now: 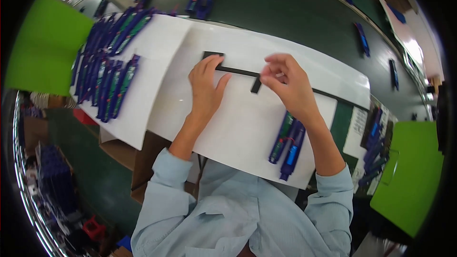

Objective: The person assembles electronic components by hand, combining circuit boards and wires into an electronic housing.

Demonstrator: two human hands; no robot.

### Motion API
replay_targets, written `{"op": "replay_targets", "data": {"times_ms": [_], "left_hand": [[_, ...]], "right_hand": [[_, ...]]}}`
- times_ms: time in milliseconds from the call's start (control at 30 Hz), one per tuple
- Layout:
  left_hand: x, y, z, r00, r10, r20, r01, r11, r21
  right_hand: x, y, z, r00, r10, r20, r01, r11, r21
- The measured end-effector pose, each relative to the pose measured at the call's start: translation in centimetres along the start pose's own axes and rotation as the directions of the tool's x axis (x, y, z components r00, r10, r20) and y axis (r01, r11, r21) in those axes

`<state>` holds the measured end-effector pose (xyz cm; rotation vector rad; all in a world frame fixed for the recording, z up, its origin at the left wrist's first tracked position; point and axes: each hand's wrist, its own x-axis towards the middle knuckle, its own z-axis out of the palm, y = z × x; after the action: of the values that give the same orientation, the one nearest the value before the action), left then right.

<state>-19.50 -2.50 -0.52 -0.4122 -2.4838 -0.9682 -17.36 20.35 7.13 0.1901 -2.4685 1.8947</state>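
Note:
My left hand (204,83) lies over the left part of the white board, thumb held apart from the fingers. Its fingertips rest at a black block (213,54) at the left end of a long black strip (238,72). Farther right, my right hand (290,85) is curled in a pinch above the strip, slightly blurred; whatever it may hold is hidden. A short black piece (256,85) sticks out from the strip toward me, just below my right fingertips. Two blue-purple casings lie near my right forearm, one with a green circuit board (283,135), the other with a bright blue label (292,155).
Many similar casings with green boards (107,81) lie in rows on the white surface at left. Beyond the white board (214,128) runs a dark green belt (281,7) carrying several casings. Green panels (47,47) flank both sides. More casings (373,147) sit at right.

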Motion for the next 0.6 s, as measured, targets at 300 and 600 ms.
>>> {"op": "replay_targets", "data": {"times_ms": [300, 600], "left_hand": [[-15.0, 14.6, -1.2, 0.823, 0.430, 0.370, -0.319, 0.890, -0.326], [-15.7, 14.8, -0.3, 0.773, 0.461, 0.435, -0.389, 0.887, -0.250]], "right_hand": [[-16.5, 2.6, -9.2, 0.934, 0.353, -0.048, -0.346, 0.931, 0.120], [-18.0, 2.3, -7.4, 0.938, 0.331, 0.103, -0.335, 0.942, 0.020]]}}
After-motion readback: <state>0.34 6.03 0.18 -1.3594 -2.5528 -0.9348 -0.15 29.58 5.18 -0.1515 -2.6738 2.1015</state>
